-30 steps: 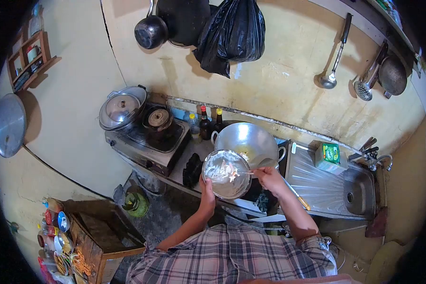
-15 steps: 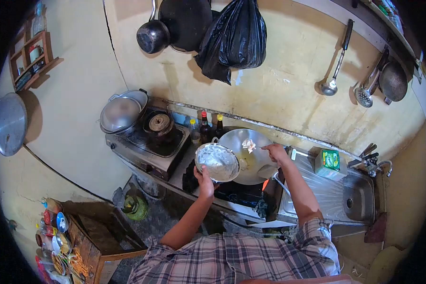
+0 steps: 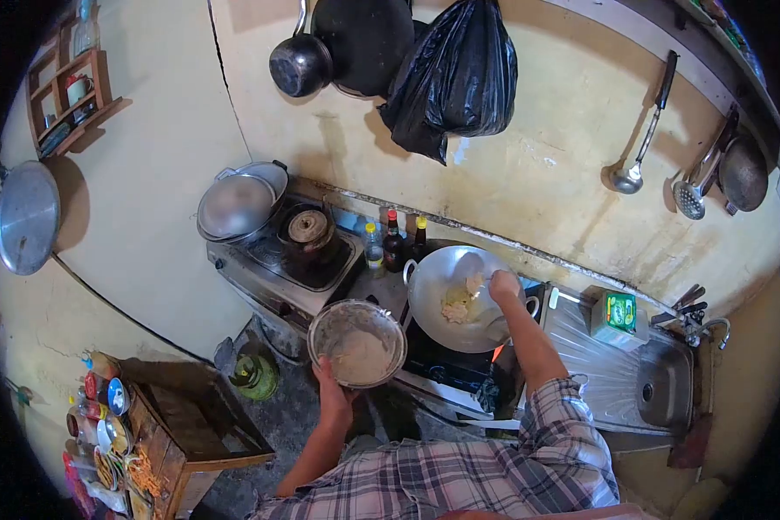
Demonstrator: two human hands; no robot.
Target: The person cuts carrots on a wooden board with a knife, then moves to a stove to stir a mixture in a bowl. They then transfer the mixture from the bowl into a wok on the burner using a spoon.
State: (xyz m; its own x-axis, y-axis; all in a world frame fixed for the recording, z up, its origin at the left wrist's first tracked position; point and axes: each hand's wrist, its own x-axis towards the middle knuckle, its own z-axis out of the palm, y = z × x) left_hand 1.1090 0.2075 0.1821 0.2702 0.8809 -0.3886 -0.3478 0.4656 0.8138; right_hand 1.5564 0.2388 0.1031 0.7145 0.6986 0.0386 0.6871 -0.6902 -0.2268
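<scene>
My left hand grips the rim of a metal bowl from below. Pale, wet batter lies inside it, and the bowl is tilted toward me. My right hand is closed on a spoon over the wok, the spoon's head low inside. The wide grey wok stands on a stove and holds a little yellowish oil. A pale lump of food lies in the oil. What looks like a spatula rests at the wok's right side, partly hidden by my right forearm.
Bottles stand behind the wok. On the left, a second stove carries a covered pot and a large pan. To the right are a steel sink and a green box. A black bag hangs overhead.
My left hand has drawn the bowl away from the wok, left and toward me. The lump that was on the spoon is now in the oil; the spoon has dipped into the wok.
</scene>
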